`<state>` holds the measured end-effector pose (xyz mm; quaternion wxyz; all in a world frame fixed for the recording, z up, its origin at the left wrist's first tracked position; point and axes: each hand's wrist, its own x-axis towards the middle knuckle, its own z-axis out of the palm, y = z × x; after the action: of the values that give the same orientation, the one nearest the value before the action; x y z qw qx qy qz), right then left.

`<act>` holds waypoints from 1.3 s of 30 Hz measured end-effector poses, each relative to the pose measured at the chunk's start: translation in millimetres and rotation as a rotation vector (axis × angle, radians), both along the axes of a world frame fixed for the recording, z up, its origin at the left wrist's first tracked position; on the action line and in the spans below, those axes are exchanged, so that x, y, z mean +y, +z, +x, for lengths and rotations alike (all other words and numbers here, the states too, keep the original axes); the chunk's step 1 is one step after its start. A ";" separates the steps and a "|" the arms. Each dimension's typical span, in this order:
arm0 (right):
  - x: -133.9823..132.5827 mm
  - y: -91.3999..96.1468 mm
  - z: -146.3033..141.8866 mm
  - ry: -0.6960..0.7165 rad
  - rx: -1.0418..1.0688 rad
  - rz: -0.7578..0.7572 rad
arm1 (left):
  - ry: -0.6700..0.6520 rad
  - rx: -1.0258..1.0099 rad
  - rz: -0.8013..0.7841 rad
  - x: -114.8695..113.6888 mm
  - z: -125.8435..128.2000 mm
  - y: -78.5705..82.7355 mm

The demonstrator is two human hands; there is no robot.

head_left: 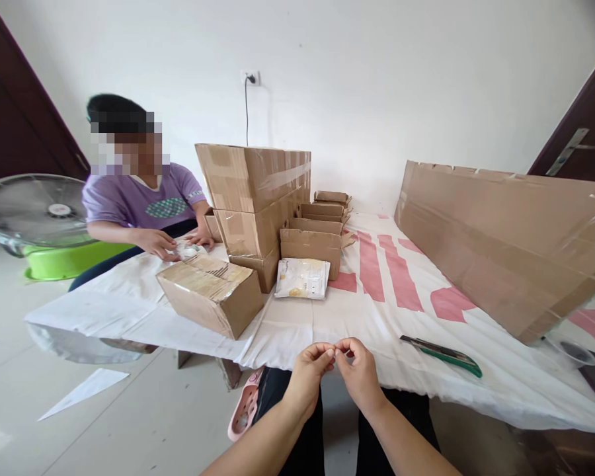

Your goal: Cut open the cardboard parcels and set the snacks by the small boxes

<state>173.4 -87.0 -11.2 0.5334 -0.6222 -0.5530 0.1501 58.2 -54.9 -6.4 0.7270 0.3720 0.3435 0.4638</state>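
Observation:
My left hand [311, 365] and my right hand [359, 365] meet fingertip to fingertip just above the near edge of the white-covered table [297, 324]. Both are pinched closed; whatever they pinch is too small to make out. A white and yellow packet [302, 278] lies flat on the table beyond my hands. A taped cardboard box [211, 294] sits to its left. A green-handled utility knife [441, 356] lies to the right of my right hand.
A person in a purple shirt [139, 201] sits at the far left, hands on a small packet [186, 250]. Stacked cardboard boxes [255, 198] and small open cartons [317, 231] stand mid-table. A long flat carton [506, 238] lies right. Fan [34, 211], green basin [67, 260], pink slipper [244, 406].

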 end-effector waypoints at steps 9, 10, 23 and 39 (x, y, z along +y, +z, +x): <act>1.4 -4.9 0.1 0.051 0.102 -0.052 | -0.037 0.060 0.029 3.9 -1.3 -3.0; 2.2 -4.7 0.8 0.059 0.137 -0.065 | -0.049 0.074 0.033 3.1 -0.8 -3.6; -3.1 -22.8 16.1 0.120 0.216 0.056 | 0.512 0.968 1.062 56.4 -94.4 70.1; -6.5 -21.9 14.5 0.264 0.092 -0.018 | 0.740 1.298 1.028 51.8 -196.3 40.1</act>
<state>187.9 -93.5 -33.1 0.5283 -0.5412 -0.6036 0.2524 -138.1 -3.1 33.7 -0.0606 0.7050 0.5337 0.4631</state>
